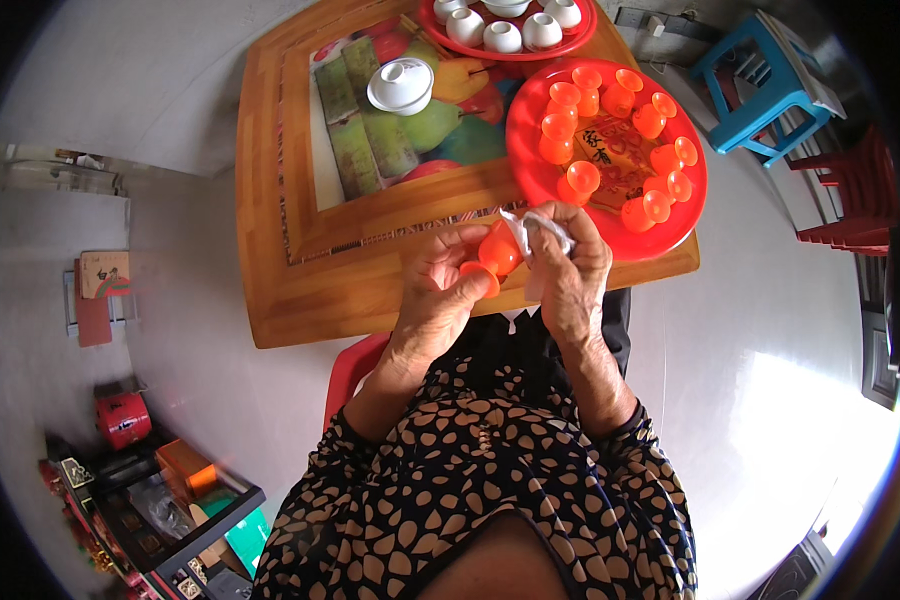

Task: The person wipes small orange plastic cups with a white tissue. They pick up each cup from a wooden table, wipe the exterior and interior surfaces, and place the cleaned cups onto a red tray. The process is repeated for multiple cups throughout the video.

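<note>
My left hand point(442, 277) grips a small orange-red stemmed cup point(500, 249) by its foot and stem, above the near edge of the wooden table point(330, 292). In my right hand point(574, 259) is a crumpled white tissue or cloth point(544, 229), pressed against the rim end of that cup. Just beyond my right hand lies a round red tray point(521, 161). Several matching orange-red cups point(559, 139) rest on it upside down, feet up, in a ring around a printed centre that bears writing.
Farther off on the table stands a white lidded bowl point(401, 86). A second red tray point(487, 52) at the far edge holds upturned white cups point(502, 36). On the floor to the right is a blue plastic stool point(769, 97); stacked red stools point(855, 191) stand nearby. A black-framed shelf point(210, 532) sits lower left.
</note>
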The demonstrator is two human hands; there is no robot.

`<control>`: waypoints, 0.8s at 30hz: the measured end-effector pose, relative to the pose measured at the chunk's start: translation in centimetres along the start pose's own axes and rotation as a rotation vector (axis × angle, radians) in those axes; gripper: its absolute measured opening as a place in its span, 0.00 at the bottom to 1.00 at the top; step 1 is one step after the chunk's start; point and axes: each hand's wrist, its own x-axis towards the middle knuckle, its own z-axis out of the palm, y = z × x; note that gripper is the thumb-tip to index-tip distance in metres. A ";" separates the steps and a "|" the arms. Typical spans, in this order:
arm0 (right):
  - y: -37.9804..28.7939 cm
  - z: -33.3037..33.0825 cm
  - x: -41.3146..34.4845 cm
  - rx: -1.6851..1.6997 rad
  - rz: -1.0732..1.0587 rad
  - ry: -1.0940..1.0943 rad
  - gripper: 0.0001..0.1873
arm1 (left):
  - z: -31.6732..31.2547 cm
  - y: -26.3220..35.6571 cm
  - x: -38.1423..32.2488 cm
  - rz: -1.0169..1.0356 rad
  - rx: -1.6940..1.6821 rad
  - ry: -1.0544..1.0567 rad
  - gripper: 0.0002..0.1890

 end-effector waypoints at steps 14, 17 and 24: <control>-1.4 -0.1 0.3 -0.059 0.091 -0.304 0.05 | 1.1 0.8 -0.3 0.295 0.741 -0.102 0.47; -1.1 0.4 0.7 -0.103 0.129 -0.212 0.07 | 1.3 0.7 -0.3 0.320 0.705 -0.131 0.48; 0.2 0.7 -0.5 -0.412 -0.196 -0.412 0.15 | 0.9 1.1 0.2 0.266 0.717 -0.026 0.47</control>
